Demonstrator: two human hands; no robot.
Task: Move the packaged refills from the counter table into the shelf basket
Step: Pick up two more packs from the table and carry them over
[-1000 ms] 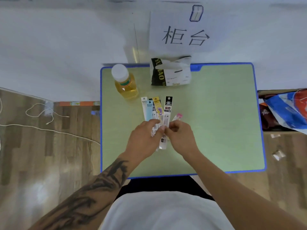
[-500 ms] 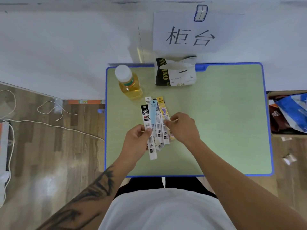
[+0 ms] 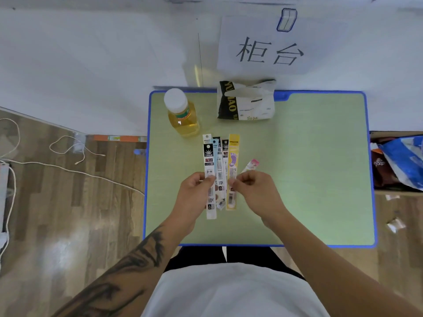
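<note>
At the bottom of the frame two bare forearms reach up over the near edge of the table (image 3: pixel 320 179), a green top with a blue rim in the middle of the picture. The left hand (image 3: pixel 194 197) pinches the white-and-black refill (image 3: pixel 210 179) at the left of the fan of refills (image 3: pixel 220 170), thumb on top. The right hand (image 3: pixel 254 193) has its fingers curled, thumb and forefinger nipping the yellow refill (image 3: pixel 233 170) at the fan's right edge — a pink refill (image 3: pixel 251 165) pokes out above its knuckles, and whether the hand grips that one I cannot tell. The packs lie side by side at frame centre. Beyond them stand a bottle (image 3: pixel 182 113) of yellow liquid and a tissue pack (image 3: pixel 247 101) at the far edge — above, a paper sign (image 3: pixel 270 46) on the wall.
</note>
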